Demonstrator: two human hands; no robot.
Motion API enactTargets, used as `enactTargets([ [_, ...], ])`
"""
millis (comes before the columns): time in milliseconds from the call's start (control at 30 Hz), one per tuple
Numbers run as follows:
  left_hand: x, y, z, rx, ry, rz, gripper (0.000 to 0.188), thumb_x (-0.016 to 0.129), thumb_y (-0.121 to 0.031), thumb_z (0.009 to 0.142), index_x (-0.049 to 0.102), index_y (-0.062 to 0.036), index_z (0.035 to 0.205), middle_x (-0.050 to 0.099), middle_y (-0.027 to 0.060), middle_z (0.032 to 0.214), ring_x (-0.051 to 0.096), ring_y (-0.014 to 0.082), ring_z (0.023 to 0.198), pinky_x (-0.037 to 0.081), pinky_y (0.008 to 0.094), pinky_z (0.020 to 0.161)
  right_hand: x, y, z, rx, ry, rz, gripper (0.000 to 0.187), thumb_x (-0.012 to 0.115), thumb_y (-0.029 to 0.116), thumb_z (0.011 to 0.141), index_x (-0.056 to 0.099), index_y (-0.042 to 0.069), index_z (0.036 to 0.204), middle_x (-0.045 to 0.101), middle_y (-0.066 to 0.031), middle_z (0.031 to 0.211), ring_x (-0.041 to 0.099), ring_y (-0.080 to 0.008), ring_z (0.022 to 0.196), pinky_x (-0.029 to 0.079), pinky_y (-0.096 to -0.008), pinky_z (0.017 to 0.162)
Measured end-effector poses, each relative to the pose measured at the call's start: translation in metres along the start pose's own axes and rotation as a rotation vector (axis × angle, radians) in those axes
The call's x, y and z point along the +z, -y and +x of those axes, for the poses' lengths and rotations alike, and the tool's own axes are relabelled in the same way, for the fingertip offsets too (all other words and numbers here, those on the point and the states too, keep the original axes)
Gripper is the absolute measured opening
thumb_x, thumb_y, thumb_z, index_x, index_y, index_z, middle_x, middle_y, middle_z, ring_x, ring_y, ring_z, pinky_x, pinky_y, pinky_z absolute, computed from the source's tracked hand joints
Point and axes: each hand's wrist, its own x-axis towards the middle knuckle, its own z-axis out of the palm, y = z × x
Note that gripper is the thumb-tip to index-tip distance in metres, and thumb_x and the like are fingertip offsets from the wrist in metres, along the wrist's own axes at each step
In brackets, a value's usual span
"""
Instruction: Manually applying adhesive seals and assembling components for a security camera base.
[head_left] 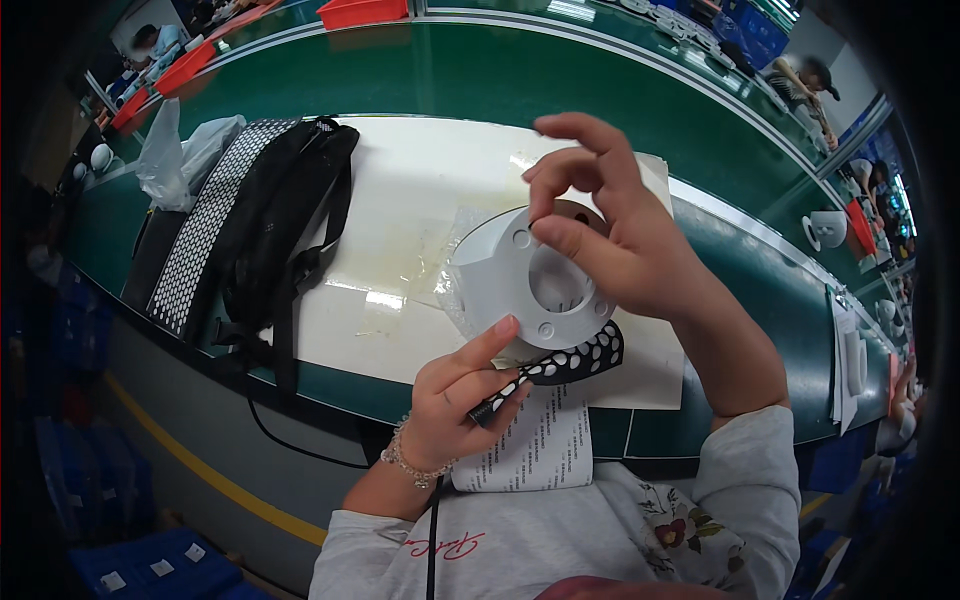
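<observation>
A white round plastic housing [490,285] with a large central hole and small round recesses around it rests on the white board. My left hand [455,400] grips a black strip with white round spots [578,362], while its index finger touches the housing's near edge. Above the housing's far right side is my right hand [625,220]. Its thumb and index finger come together close to an upper recess, with the other fingers curled above; anything between the tips is too small to make out. Clear plastic film [455,260] shows beside the housing.
A white board [385,190] covers part of the green table [430,75]. To the left lie a black bag-like item with straps [300,200], a larger spotted strip [205,225] and a clear plastic bag [175,165]. Printed paper [535,445] hangs at the front edge. Other people work farther off.
</observation>
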Motion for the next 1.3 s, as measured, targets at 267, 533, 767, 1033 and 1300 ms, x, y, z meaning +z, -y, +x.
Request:
enactTargets([
  [267,-0.001,0.005,0.001,0.073,0.02,-0.001,0.017,0.069,0.0,0.066,0.055,0.0028,0.076,0.05,0.0262,0.113,0.055,0.0115,0.056,0.046,0.0211,0.053,0.005,0.004,0.002,0.113,0.074,0.07,0.05,0.053,0.001,0.08,0.031,0.008,0.124,0.051,-0.0085,0.093,0.051,-0.0124,0.086,0.041,-0.0268,0.08],
  [533,-0.001,0.005,0.001,0.072,0.019,-0.01,0.015,0.068,0.0,0.066,0.057,0.003,0.076,0.05,0.0264,0.114,0.059,0.0137,0.062,0.047,0.022,0.056,0.006,0.008,-0.018,-0.178,0.009,-0.53,0.045,0.051,0.0,0.079,0.036,0.01,0.121,0.055,-0.0121,0.102,0.056,-0.0196,0.094,0.021,-0.0404,0.099],
  [767,0.0,0.003,0.001,0.041,0.021,-0.038,0.015,0.067,0.001,0.066,0.057,0.0027,0.077,0.049,0.0263,0.115,0.057,0.0118,0.059,0.047,0.0218,0.057,0.007,0.008,-0.046,-0.146,-0.029,-0.584,0.023,0.058,0.008,0.076,0.052,0.01,0.098,0.039,-0.0186,0.127,0.027,-0.0326,0.125,0.01,-0.0437,0.103],
  [1033,0.001,0.001,0.001,-0.006,-0.003,-0.026,0.019,0.07,0.0,0.061,0.056,-0.0001,0.074,0.051,0.0207,0.115,0.061,0.0279,0.089,0.05,0.0276,0.07,0.02,0.002,-0.061,0.0,0.011,-0.33,0.002,0.058,0.008,0.078,0.057,0.006,0.079,0.024,-0.0172,0.138,0.006,-0.0338,0.132,0.016,-0.0421,0.102],
  [1300,0.003,-0.002,0.002,-0.024,-0.028,-0.026,0.014,0.07,-0.003,0.064,0.058,0.0006,0.072,0.051,0.0211,0.115,0.06,0.027,0.092,0.049,0.0273,0.073,0.023,-0.006,-0.067,-0.056,-0.011,-0.4,0.015,0.055,0.021,0.082,0.062,0.009,0.087,0.027,-0.0156,0.137,0.013,-0.0336,0.13,0.012,-0.0458,0.099],
])
